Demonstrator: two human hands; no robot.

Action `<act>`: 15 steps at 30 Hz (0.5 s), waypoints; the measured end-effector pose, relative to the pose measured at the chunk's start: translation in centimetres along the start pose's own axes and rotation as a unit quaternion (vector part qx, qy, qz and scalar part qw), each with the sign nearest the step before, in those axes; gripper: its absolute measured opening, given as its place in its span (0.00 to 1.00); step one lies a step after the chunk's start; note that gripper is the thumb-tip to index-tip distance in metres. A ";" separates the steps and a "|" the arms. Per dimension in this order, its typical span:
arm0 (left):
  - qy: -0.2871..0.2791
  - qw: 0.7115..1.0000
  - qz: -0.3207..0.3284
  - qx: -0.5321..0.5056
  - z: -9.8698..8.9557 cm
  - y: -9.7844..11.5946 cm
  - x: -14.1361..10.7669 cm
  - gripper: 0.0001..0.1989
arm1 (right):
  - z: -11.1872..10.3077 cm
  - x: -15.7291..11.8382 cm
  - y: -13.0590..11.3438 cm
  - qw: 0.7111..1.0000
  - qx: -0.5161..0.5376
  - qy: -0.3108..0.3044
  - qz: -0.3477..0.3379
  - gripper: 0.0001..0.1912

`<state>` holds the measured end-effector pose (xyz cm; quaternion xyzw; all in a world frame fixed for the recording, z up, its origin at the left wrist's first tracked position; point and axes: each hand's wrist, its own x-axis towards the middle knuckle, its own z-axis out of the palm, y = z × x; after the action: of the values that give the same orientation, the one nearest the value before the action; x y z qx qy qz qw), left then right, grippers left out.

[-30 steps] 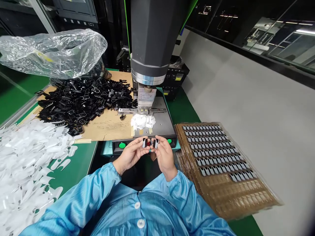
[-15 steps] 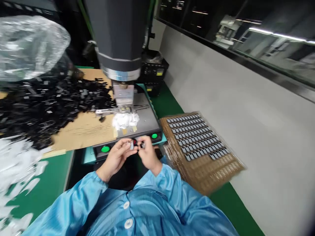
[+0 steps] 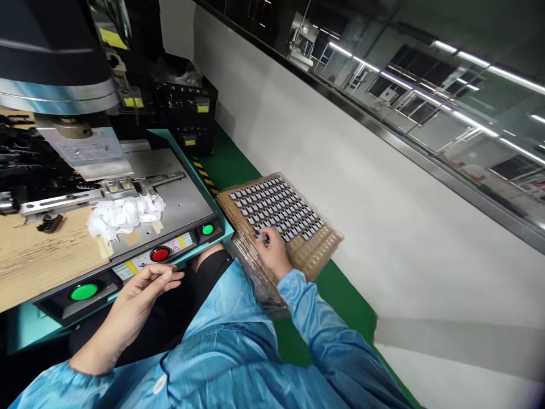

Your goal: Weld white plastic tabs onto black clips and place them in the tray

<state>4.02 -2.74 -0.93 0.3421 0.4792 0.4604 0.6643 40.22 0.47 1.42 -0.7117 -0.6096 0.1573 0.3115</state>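
My right hand pinches a small dark part with a pale face over the left edge of a clear plastic tray. Rows of similar small parts fill the tray's far side; its near pockets show bare. In front of the machine's red button is my left hand, thumb and fingers pressed together. Whether anything sits between those fingertips cannot be made out. A heap of small white pieces lies on the machine's metal plate, below the press head.
Green buttons sit at both ends of the machine's front panel. Black parts are piled on cardboard at left. Stacked black bins stand behind. A pale wall runs along the right, beside the tray stack.
My view has turned right. My hands have moved apart: the right one has carried the small part over to the tray, while the left remains by the machine's front panel.
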 end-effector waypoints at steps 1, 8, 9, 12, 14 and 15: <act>0.001 1.000 0.002 0.006 -0.2 -0.1 0.1 0.20 | -1.8 0.7 2.3 0.999 -0.018 0.020 0.028 0.12; 0.002 0.999 0.001 0.037 -0.8 -0.6 0.5 0.22 | -9.1 1.8 14.7 0.950 -0.207 0.090 0.216 0.19; 0.006 0.999 0.001 0.039 -0.8 -0.7 0.6 0.22 | -9.3 1.6 15.5 0.946 -0.221 0.082 0.221 0.19; 0.013 0.999 -0.002 0.043 -1.0 -0.8 0.7 0.23 | -9.2 1.4 16.8 0.941 -0.256 0.055 0.214 0.17; 0.015 0.999 -0.006 0.044 -1.1 -0.9 0.8 0.23 | -8.9 1.6 17.0 0.936 -0.276 0.040 0.216 0.15; 0.013 0.999 -0.008 0.046 -1.2 -1.0 0.8 0.23 | -8.7 1.7 17.0 0.933 -0.284 0.033 0.219 0.15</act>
<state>3.26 -2.27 -2.43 0.3622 0.5115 0.4368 0.6452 58.97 -1.16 -2.54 -0.8912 -0.4471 0.0182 0.0744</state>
